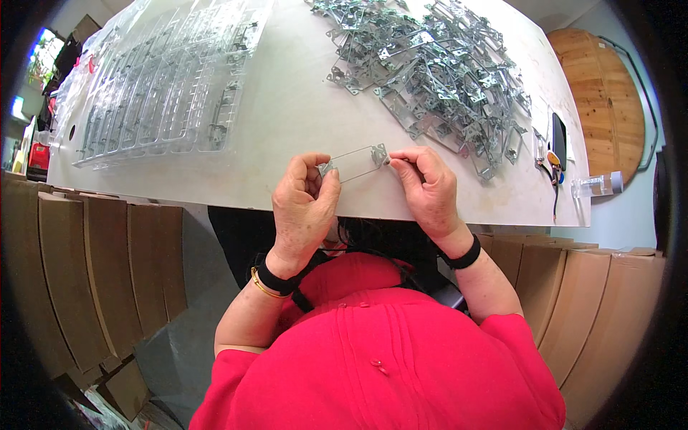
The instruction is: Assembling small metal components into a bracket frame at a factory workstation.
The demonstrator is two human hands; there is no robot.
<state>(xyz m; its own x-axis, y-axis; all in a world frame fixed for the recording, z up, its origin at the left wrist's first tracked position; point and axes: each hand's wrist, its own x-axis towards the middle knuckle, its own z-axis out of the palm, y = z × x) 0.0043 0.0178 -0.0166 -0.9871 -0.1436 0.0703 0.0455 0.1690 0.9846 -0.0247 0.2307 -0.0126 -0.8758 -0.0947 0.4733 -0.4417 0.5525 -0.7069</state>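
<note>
Above the table's near edge, my left hand pinches one end of a thin rectangular metal frame with a plate at each end. My right hand is closed at the frame's other end, thumb and forefinger pressed together on a small dark piece too tiny to name. Beyond my hands, to the right, lies a big heap of similar metal frames. On the left, clear plastic trays hold metal parts in their long compartments.
The white table ends just in front of me. At its right edge lie a dark phone-like object, a small tool with an orange part and a clear cylinder. Cardboard boxes stand on both sides below.
</note>
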